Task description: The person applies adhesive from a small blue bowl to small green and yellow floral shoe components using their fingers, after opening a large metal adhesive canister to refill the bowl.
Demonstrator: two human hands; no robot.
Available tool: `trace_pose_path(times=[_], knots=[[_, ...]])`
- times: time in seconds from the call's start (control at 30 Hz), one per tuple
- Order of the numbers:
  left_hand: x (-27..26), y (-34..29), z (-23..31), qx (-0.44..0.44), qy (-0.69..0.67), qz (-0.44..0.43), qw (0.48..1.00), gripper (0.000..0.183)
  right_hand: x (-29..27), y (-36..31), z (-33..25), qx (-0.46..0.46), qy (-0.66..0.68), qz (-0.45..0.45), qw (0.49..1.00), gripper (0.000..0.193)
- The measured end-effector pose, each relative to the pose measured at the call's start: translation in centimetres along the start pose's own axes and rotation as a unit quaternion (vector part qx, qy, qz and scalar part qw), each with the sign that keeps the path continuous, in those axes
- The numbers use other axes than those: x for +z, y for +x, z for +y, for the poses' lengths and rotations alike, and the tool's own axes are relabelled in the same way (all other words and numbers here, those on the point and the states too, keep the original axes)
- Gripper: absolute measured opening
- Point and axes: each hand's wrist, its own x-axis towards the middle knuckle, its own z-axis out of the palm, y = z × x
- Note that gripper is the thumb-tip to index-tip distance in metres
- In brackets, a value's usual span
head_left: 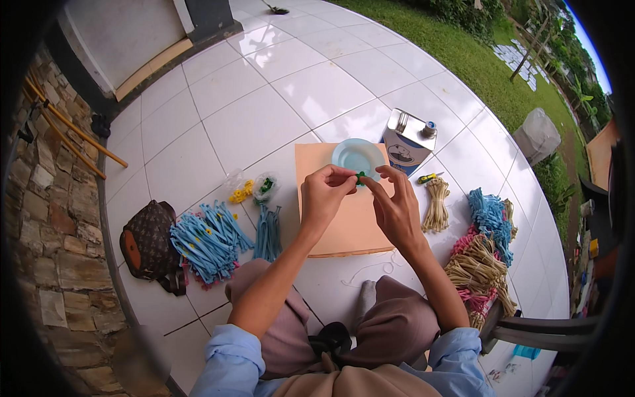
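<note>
My left hand and my right hand meet over a peach-coloured board lying on the tiled floor. Between the fingertips of both hands is a small green piece. Just beyond it on the board sits a pale blue round plate. A bundle of blue strips lies left of the board, with two small clear bags of yellow pieces and green pieces above it.
A metal tin can stands past the board. A tan cord bundle and heaps of blue, pink and tan bundles lie right. More blue strips and a brown bag lie left, by a stone wall. Grass is beyond the tiles.
</note>
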Motion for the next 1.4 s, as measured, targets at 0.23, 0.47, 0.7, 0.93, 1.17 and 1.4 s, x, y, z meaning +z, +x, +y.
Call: trace_pose_path(times=[0.23,0.47,0.7,0.93,1.17,1.4], knots=[[-0.6,0.2,-0.3,-0.004,-0.009,-0.005,1.000,0.012,0.3,0.4,-0.7,0.082,0.074,0.039,0.993,0.039],[-2.6,1.5,-0.4,0.065,0.120,0.036,0.990,0.010,0.8,2.4,1.7,0.208,0.282,-0.060,0.935,0.023],[-6.8,4.9,-5.7,0.025,0.355,-0.019,0.934,0.010,3.6,2.6,6.5,0.127,0.034,-0.173,0.976,0.019],[-7.6,6.6,-8.5,0.031,0.433,0.002,0.901,0.007,5.7,-2.3,6.3,0.319,0.213,-0.082,0.920,0.017],[-4.5,5.2,-4.9,0.111,0.468,-0.018,0.876,0.017,5.7,-5.6,7.8,0.355,0.199,-0.087,0.909,0.025],[0.2,1.8,-2.6,0.070,0.449,-0.132,0.881,0.020,6.6,-6.5,6.9,0.325,0.150,-0.122,0.926,0.044]])
